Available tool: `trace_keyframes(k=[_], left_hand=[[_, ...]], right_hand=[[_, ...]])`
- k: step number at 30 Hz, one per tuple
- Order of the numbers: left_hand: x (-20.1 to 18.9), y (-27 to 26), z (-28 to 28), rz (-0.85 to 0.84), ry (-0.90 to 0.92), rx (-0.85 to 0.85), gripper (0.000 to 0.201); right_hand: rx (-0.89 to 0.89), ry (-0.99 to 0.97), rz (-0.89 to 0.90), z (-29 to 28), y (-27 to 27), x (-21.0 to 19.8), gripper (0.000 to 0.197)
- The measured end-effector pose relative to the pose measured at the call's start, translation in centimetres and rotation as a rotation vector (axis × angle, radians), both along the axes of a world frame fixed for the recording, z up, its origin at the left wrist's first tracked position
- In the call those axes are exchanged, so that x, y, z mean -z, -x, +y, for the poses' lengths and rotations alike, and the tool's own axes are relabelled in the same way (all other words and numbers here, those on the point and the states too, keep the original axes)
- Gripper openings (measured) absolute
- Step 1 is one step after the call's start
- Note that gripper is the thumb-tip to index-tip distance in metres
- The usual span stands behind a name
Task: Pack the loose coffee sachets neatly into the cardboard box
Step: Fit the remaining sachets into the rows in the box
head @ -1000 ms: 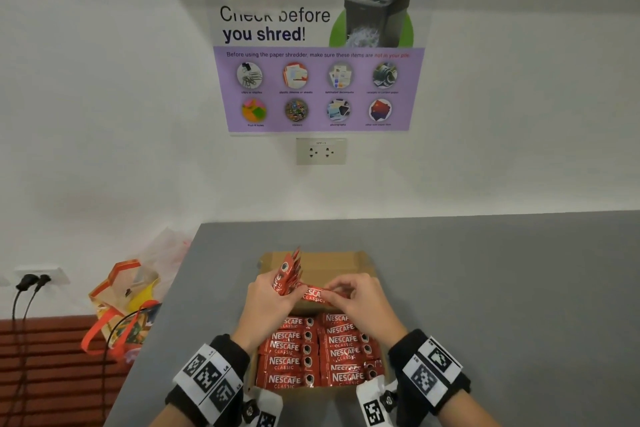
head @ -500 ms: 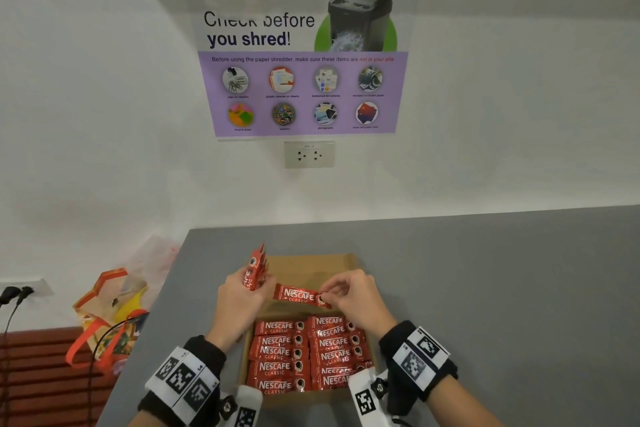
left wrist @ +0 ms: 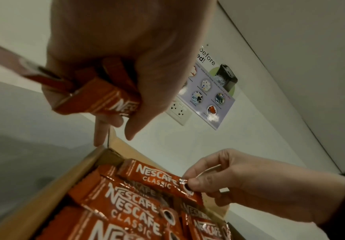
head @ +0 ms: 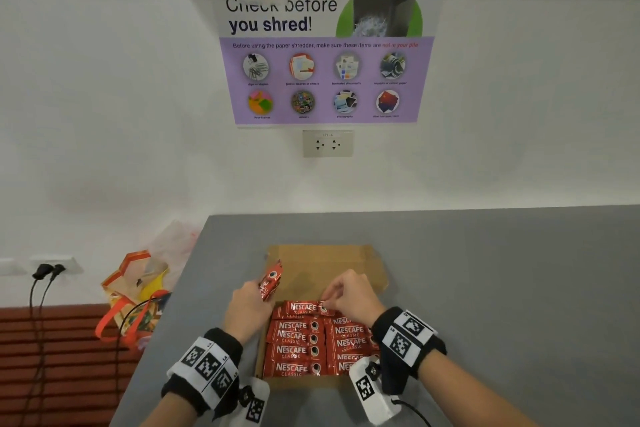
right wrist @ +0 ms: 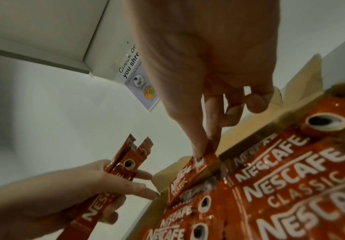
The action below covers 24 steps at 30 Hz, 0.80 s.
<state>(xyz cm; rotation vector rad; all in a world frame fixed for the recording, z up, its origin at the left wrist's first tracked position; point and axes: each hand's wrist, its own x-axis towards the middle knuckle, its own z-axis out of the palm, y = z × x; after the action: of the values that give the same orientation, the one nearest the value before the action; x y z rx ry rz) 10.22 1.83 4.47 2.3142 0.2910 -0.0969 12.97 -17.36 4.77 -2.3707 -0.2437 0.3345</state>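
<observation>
An open cardboard box (head: 323, 262) lies on the grey table (head: 485, 288), its near part filled with two columns of red Nescafe sachets (head: 296, 350). My left hand (head: 247, 305) grips a small bundle of sachets (head: 270, 282) upright at the box's left wall; the same bundle (left wrist: 104, 97) shows in the left wrist view. My right hand (head: 348, 295) pinches the right end of a single sachet (head: 304, 308), which lies across the top of the left column. In the right wrist view, thumb and forefinger (right wrist: 200, 142) nip that sachet's (right wrist: 188, 175) end.
The box's far half (head: 332, 274) shows bare cardboard. A colourful bag (head: 138, 295) sits off the table's left edge, beside plugged cables (head: 45, 270). A wall socket (head: 327, 143) and a shredder poster (head: 325, 45) hang behind.
My right hand has pulled one sachet from the left hand's bundle and lowered it onto the top of the left column. The left hand with the bundle shifted left.
</observation>
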Motion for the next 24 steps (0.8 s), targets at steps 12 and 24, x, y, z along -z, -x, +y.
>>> trace_keyframes(k=[12, 24], left_hand=[[1.2, -0.2, 0.7, 0.008, -0.050, 0.015, 0.008], [1.4, -0.4, 0.8, -0.026, -0.046, 0.028, 0.009]], right_hand=[[0.002, 0.115, -0.067, 2.5, -0.6, 1.7, 0.011], [-0.085, 0.250, -0.164, 3.3, 0.1, 1.0, 0.021]])
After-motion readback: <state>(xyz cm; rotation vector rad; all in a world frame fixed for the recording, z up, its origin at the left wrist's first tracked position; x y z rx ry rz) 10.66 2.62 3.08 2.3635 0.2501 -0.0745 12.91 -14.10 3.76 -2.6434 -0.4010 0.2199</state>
